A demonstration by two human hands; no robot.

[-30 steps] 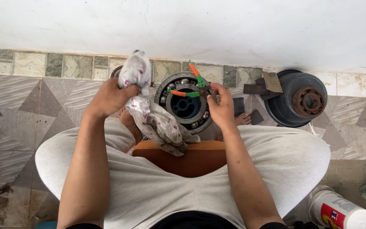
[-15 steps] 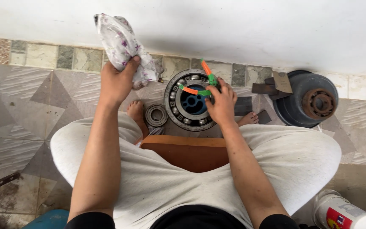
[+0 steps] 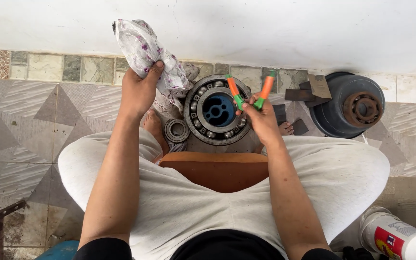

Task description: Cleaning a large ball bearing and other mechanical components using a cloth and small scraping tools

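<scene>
Item one, left hand (image 3: 138, 94): we found it raised at about ten o'clock from the large bearing (image 3: 216, 110), fingers closed tight round a bunched floral rag (image 3: 145, 48) whose loose tail hung down towards the bearing's rim.

Item two, small bearing ring (image 3: 176, 130): lying flat on the tiled floor (image 3: 30, 125), just beside the large bearing at its eight o'clock, near a bare foot (image 3: 152, 126).

Item three, large bearing: propped up ahead of the orange stool (image 3: 215, 168), between the two hands, its blue core facing us.

Item four, right hand (image 3: 262, 118): at the bearing's three o'clock, closed round pliers with orange and green handles (image 3: 249, 91), the handles spread apart and pointing to twelve; we could not see the tool's nose.

Item five, dark pulley (image 3: 350, 106): well apart at three o'clock. White tub (image 3: 400, 238) at five o'clock.

Risks, in our judgement: the rag's tail could snag in the bearing's balls; the propped bearing could tip onto the foot if nudged; the pliers could slip and pinch.
</scene>
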